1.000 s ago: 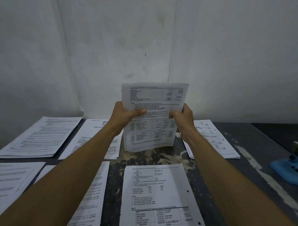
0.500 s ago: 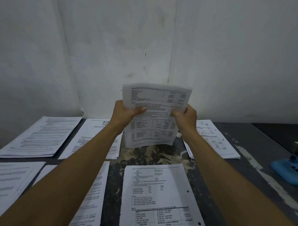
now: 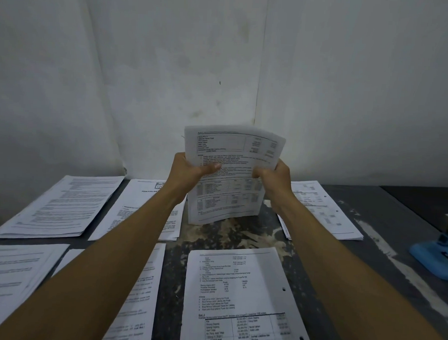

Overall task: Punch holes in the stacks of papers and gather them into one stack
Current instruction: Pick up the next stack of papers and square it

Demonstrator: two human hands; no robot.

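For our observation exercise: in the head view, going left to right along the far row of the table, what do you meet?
Far-left paper stack → titled paper stack → upright stack held by both hands → punched paper stack → blue hole punch.

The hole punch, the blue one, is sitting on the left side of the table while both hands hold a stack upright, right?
Not quite. The head view shows the blue hole punch at the table's right edge, not the left. The rest holds.
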